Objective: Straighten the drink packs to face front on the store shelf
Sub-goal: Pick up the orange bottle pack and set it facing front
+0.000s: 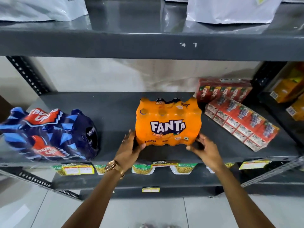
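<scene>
Looking down at a dark grey shelf (115,112), the orange Fanta pack (167,122) sits about in the middle, close to the front edge, with its logo squarely facing out. The left hand (130,148) is pressed against the pack's lower left corner, thumb curled onto the front face and fingers (127,137) flat along the side, so it's got contact but not really a full grab. The right hand (205,148) is at the lower right corner with fingers spread loose; can't quite tell if the tips actually touch the wrap, looks just beside it. There's a gold watch (113,166) on the left wrist. Over by the shelf's left end a blue Thums Up pack (47,134) lies tipped over on its side, label all skewed. Toward the right end a long red juice carton pack (241,124) sits at an angle, running from the back toward the front right corner, and a Maaza pack (223,91) stands behind it near the back edge. Snack packets (143,167) peek out on the shelf below.
</scene>
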A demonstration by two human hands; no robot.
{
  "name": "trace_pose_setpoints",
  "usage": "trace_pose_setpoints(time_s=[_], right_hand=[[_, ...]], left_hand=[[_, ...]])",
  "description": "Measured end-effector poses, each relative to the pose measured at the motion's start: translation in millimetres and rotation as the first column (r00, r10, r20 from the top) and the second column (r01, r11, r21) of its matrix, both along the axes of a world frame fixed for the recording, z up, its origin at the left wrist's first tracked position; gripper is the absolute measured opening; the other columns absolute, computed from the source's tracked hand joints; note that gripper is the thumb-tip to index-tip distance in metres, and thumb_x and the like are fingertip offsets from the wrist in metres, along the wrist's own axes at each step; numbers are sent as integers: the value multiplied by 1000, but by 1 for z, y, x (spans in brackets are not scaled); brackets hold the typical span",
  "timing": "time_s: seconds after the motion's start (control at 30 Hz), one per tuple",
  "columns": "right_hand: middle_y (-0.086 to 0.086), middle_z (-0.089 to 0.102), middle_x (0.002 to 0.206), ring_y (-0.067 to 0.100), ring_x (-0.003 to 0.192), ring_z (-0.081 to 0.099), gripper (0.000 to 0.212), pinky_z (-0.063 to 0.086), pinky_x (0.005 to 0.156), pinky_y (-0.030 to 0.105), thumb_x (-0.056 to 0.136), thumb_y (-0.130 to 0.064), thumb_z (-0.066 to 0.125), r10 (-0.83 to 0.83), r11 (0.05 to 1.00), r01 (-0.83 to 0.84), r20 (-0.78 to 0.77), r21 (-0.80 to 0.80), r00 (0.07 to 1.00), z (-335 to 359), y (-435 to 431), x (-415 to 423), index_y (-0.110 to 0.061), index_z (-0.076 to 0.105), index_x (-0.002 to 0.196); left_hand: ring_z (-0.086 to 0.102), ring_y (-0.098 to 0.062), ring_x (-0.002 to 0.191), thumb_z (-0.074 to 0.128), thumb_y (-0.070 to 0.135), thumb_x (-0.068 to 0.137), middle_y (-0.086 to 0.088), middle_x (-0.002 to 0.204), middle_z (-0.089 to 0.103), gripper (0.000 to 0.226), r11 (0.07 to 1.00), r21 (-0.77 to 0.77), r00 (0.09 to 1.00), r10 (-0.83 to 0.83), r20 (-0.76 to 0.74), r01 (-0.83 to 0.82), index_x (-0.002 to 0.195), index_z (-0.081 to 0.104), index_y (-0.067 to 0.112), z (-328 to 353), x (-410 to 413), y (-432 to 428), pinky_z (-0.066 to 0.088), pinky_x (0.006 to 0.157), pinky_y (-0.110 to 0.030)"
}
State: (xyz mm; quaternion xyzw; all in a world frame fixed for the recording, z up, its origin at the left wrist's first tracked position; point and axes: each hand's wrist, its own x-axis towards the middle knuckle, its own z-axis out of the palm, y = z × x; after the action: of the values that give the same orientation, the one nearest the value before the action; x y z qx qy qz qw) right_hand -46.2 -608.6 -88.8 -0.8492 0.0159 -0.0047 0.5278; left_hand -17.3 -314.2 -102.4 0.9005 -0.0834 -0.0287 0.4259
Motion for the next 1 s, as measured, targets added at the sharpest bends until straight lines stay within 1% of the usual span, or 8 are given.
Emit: trace_pose_setpoints(time_s=[0.1, 0.17, 0.27, 0.4, 0.5, 0.67, 0.9, 1.0], right_hand=[[-18, 60, 105, -4, 97, 54, 64, 41, 83, 12, 59, -28, 85, -28, 996, 27, -16, -84, 999, -6, 3, -30, -26, 56, 116], [-14, 65, 103, -3, 93, 58, 60, 42, 74, 1, 60, -35, 82, -71, 991, 75, 47, -114, 996, -13, 8, -40, -24, 58, 114], [-6, 68, 107, 8, 94, 63, 56, 46, 77, 8, 63, -42, 75, -131, 983, 141, 90, -116, 987, -22, 15, -43, -25, 59, 114], [-3, 70, 103, 13, 93, 65, 51, 46, 78, 10, 65, -46, 73, -121, 982, 138, 127, -132, 984, -23, 18, -42, -22, 61, 109], [-6, 71, 99, 10, 90, 66, 52, 47, 79, 14, 66, -47, 72, -101, 985, 118, 129, -126, 986, -23, 21, -40, -19, 61, 109], [-12, 66, 97, 2, 86, 62, 50, 43, 75, 0, 70, -35, 74, -116, 983, 140, 180, -123, 977, -27, 23, -40, -17, 60, 114], [1, 71, 106, 13, 90, 67, 56, 53, 75, 18, 69, -44, 68, -112, 971, 152, 211, -187, 971, -35, 20, -40, -13, 61, 115], [0, 69, 107, 19, 96, 68, 55, 47, 76, 7, 70, -46, 66, -74, 980, 108, 197, -168, 978, -32, 20, -40, -17, 59, 117]], left_hand=[[47, -32, 124, 53, 74, 66, -12, 133, 51, 96, 992, 115, 996, -40, -74, 49, 141, 21, 23, -13, -22, 18, 47, 95, -48], [47, -35, 126, 48, 81, 66, -14, 132, 53, 94, 992, 127, 1000, -5, -18, 8, 135, 31, 19, -22, -33, 22, 51, 90, -50], [55, -41, 116, 59, 57, 79, -16, 113, 65, 64, 997, 64, 996, 29, 80, -34, 121, 44, 10, -29, -42, 22, 55, 80, -50], [46, -40, 127, 60, 35, 86, -9, 106, 70, 49, 1000, 21, 995, 21, 100, -23, 124, 43, 10, -37, -42, 21, 42, 103, -52], [54, -33, 120, 62, 20, 87, -4, 94, 73, 39, 999, -2, 982, 46, 183, -47, 120, 44, 10, -41, -39, 19, 18, 118, -33], [52, -41, 121, 62, 22, 87, -3, 97, 72, 43, 999, -7, 977, 49, 206, -48, 123, 40, 14, -54, -34, 23, 3, 111, -5], [51, -40, 124, 52, 30, 88, -5, 80, 74, 43, 997, 57, 964, 34, 263, -51, 124, 39, 10, -50, -37, 20, 5, 117, -17], [40, -38, 132, 40, 53, 89, -13, 101, 71, 64, 994, 90, 979, 47, 197, -66, 133, 35, 7, -52, -40, 20, 21, 117, -36]])
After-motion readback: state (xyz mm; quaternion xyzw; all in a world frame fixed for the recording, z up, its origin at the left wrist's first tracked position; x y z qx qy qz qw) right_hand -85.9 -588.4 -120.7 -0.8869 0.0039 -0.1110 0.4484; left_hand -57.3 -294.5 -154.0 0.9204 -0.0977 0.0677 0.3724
